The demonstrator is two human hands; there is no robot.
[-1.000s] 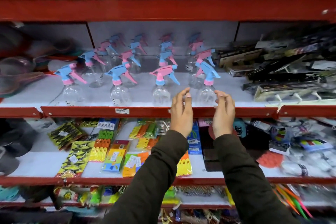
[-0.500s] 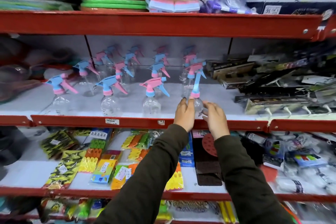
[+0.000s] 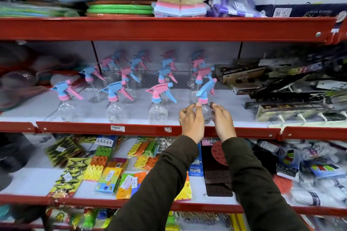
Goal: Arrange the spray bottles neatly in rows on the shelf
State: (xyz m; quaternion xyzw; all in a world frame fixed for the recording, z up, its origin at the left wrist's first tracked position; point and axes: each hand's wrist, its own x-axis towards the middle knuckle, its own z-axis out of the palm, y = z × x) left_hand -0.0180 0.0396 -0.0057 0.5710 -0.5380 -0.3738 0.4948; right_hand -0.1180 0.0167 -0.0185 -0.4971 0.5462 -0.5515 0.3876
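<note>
Clear spray bottles with pink-and-blue trigger heads stand in several rows on the middle shelf (image 3: 131,128). The front row holds one at the left (image 3: 64,97), one further right (image 3: 114,99), a pink-headed one (image 3: 158,97) and the front right bottle (image 3: 206,113). That last bottle's blue head is turned so its nozzle points up and to the right. My left hand (image 3: 191,121) presses its fingertips on the bottle's left shoulder. My right hand (image 3: 223,119) curls against its right side. The back rows are blurred.
Black packaged goods (image 3: 281,84) crowd the shelf right of the bottles. Translucent bowls and strainers (image 3: 18,84) sit at the left. Sponges and mats (image 3: 180,5) fill the shelf above. Packs of coloured pegs (image 3: 105,165) lie on the shelf below.
My hands, open beside the front right bottle a second ago, have closed on it. Its trigger head has turned from pointing left towards the back right. The camera has tilted upward.
</note>
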